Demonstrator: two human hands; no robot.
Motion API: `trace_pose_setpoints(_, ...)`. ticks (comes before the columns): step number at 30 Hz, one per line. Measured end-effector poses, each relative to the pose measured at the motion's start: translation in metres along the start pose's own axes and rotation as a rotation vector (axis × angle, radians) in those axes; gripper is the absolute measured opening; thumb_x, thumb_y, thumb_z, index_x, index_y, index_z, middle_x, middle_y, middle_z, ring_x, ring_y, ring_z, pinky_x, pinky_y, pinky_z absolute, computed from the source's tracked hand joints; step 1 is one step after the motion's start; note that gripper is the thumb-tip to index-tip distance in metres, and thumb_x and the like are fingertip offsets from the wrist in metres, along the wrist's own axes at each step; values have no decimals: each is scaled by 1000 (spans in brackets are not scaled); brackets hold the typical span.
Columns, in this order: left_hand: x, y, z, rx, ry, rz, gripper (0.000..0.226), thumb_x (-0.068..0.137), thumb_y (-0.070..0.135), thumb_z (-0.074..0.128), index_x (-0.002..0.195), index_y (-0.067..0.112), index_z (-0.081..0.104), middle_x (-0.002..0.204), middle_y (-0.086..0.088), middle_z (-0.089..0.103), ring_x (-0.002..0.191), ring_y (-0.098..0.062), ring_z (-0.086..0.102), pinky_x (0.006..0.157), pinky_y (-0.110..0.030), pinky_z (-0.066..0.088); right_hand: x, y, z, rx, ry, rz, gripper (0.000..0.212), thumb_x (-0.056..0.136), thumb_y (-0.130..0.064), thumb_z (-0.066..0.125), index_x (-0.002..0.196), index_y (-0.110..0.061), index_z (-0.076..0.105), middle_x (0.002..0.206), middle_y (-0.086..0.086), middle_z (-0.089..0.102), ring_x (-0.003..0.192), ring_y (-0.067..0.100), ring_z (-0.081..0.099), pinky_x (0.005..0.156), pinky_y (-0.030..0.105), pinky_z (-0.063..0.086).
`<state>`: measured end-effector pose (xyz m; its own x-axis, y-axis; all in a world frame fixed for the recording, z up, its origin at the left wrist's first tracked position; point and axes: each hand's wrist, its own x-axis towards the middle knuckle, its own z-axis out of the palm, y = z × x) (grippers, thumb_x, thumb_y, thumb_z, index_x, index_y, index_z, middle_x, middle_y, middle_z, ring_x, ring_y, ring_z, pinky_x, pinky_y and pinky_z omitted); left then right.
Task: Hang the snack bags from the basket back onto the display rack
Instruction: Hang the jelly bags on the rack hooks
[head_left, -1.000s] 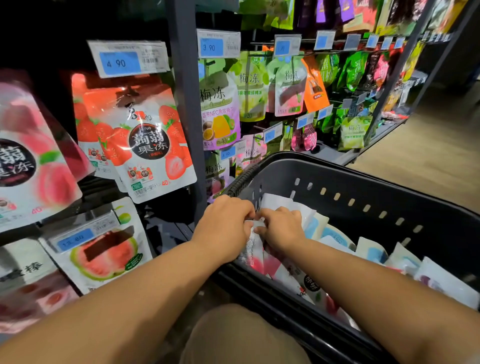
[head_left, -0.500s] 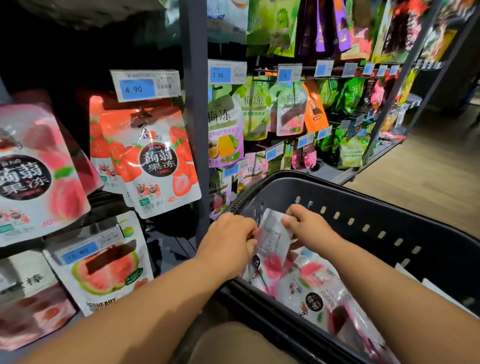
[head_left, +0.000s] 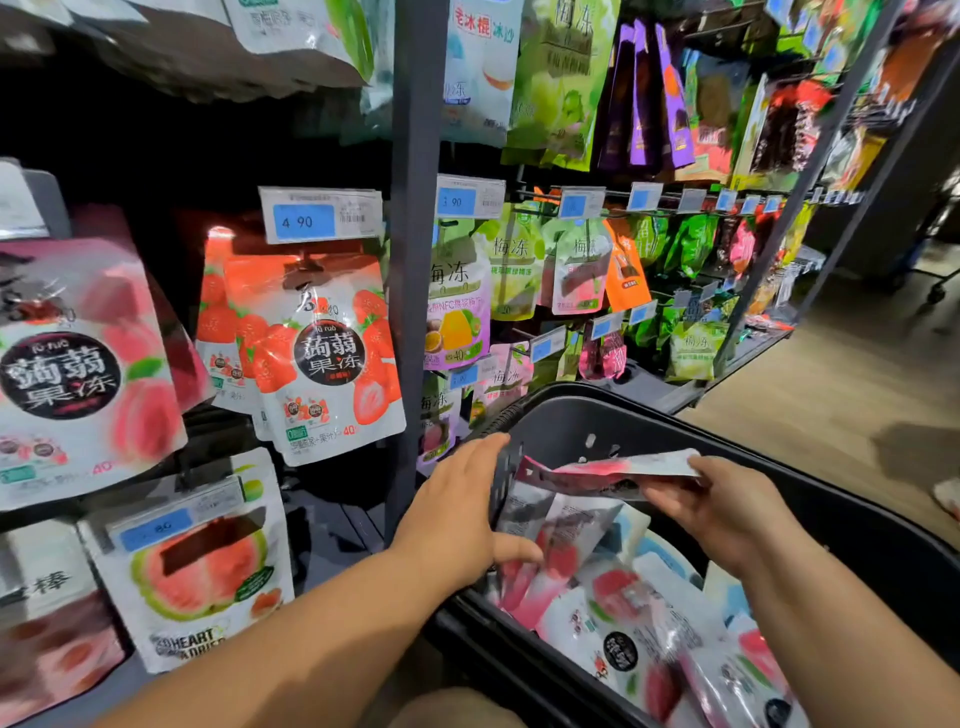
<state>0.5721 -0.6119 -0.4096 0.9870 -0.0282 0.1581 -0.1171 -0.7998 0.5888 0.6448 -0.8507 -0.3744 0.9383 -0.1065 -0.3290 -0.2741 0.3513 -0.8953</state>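
Note:
A black plastic basket (head_left: 857, 525) stands at the lower right with several pink and white snack bags (head_left: 623, 618) inside. My right hand (head_left: 727, 512) pinches one pink and white snack bag (head_left: 608, 470), held nearly flat above the pile. At the basket's near left rim is my left hand (head_left: 457, 514), fingers straight, thumb touching a bag standing in the basket (head_left: 558, 530). The display rack (head_left: 415, 270) fills the left and top, with strawberry bags (head_left: 322, 358) hanging under a 4.90 price tag (head_left: 319, 215).
A grey upright post divides the rack. Peach bags (head_left: 78, 374) hang at far left and watermelon bags (head_left: 202, 561) below. Green, purple and orange bags hang to the right of the post. Wooden floor (head_left: 841, 395) lies beyond the basket at right.
My right hand has lifted one bag out of the pile and turned it flat. My left hand has let go and opened. The view has tilted upward, showing more of the rack.

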Motion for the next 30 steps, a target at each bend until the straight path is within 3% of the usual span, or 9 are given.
trace_pose_setpoints(4, 4, -2, -5, -150, 33, 18, 94, 70, 50, 82, 148, 45, 31, 153, 15, 34, 142, -7, 26, 109, -22, 23, -1, 6, 8, -39, -107, 89, 23, 103, -5, 37, 96, 12, 51, 68, 29, 68, 55, 35, 71, 43, 31, 56)
trace_pose_setpoints(8, 8, -6, -2, -355, 70, -62, 31, 79, 27, 81, 103, 44, 71, 103, 19, 68, 107, -4, 61, 96, -21, 45, -3, 16, 20, -45, -193, 169, 24, 103, -6, 39, 104, 15, 51, 85, 32, 67, 60, 37, 72, 44, 31, 56)
trace_pose_setpoints(11, 6, -5, -3, -368, 101, -55, 27, 84, 15, 75, 88, 41, 74, 75, 29, 66, 84, 6, 63, 79, -9, 46, -2, 17, 22, -98, -181, 157, 23, 103, -11, 44, 99, 9, 55, 85, 24, 62, 56, 29, 71, 44, 28, 56)
trace_pose_setpoints(14, 6, 1, -6, -362, 133, -43, 30, 86, 19, 73, 79, 47, 67, 71, 26, 65, 76, 2, 61, 71, -13, 44, 5, 21, 17, -396, -170, 46, 19, 103, -25, 50, 97, -7, 53, 84, 12, 55, 55, 18, 66, 52, 28, 55)
trace_pose_setpoints(17, 8, 9, -9, -359, 165, -31, 25, 87, 23, 73, 77, 45, 64, 71, 20, 66, 71, 1, 59, 66, -13, 41, 5, 22, 14, -789, -153, -200, 26, 97, -46, 53, 104, -20, 54, 96, 3, 58, 84, 16, 59, 77, 35, 51)
trace_pose_setpoints(20, 11, 18, -12, -370, 169, -16, 22, 87, 22, 73, 79, 41, 66, 72, 17, 66, 71, 1, 59, 67, -15, 42, -1, 16, 14, -957, -329, -504, 25, 90, -37, 66, 114, -31, 63, 111, -14, 57, 107, 4, 54, 94, 20, 42)
trace_pose_setpoints(24, 13, 24, -15, -365, 166, 14, 28, 87, 20, 72, 74, 44, 67, 72, 18, 68, 74, -1, 61, 69, -14, 43, -8, 21, 15, -1124, -477, -567, 19, 71, -39, 86, 85, -40, 74, 85, -19, 70, 89, -12, 60, 85, 20, 48)
trace_pose_setpoints(26, 13, 24, -15, -377, 158, 10, 35, 87, 18, 72, 72, 48, 65, 70, 25, 66, 74, 7, 60, 67, -7, 41, -8, 22, 18, -1108, -482, -567, 24, 78, -28, 82, 67, -42, 67, 65, -20, 67, 65, -9, 60, 66, 16, 48)
trace_pose_setpoints(30, 14, 25, -13, -475, 181, -35, 31, 83, 16, 76, 73, 44, 67, 64, 29, 66, 65, 11, 59, 62, -4, 40, -3, 24, 20, -1102, -475, -624, 36, 89, -19, 72, 62, -38, 59, 58, -27, 59, 62, -8, 56, 60, 10, 38)
